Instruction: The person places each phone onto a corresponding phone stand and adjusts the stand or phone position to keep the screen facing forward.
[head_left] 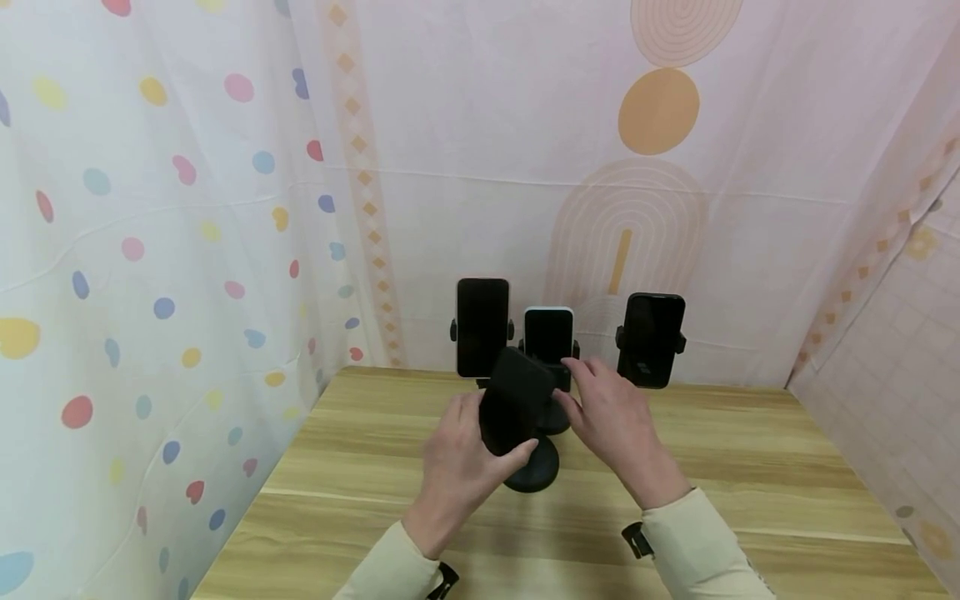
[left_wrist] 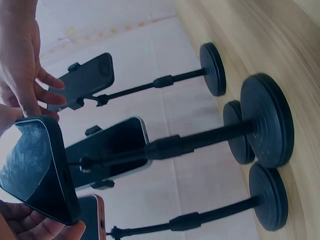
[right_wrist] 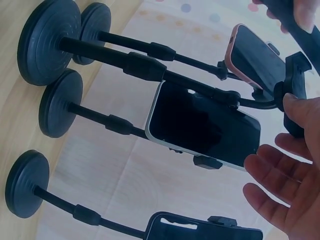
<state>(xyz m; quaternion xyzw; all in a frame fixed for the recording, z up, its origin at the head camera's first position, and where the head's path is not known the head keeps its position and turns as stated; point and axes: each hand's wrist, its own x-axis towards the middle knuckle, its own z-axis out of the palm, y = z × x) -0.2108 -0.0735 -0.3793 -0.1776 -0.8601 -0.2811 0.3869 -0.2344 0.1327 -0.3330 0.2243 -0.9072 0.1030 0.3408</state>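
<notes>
My left hand (head_left: 461, 467) holds a black smartphone (head_left: 506, 417) by its edges, tilted, above the round base (head_left: 534, 468) of the nearest phone stand. In the left wrist view the phone's glossy screen (left_wrist: 30, 165) reflects light. My right hand (head_left: 611, 417) pinches that stand's black clamp (right_wrist: 295, 75), its thumb on the front and the index finger behind; the other fingers are spread loosely. The phone's edge is close beside the clamp in the right wrist view. Right behind stands a white-edged phone (right_wrist: 205, 125) in another stand.
A pink-edged phone (head_left: 483, 327) is upright in a stand at the back left, and a black phone (head_left: 651, 340) in one at the back right. The stands' bases sit on a wooden table (head_left: 360, 475). Patterned curtains (head_left: 465, 125) hang behind and at the sides.
</notes>
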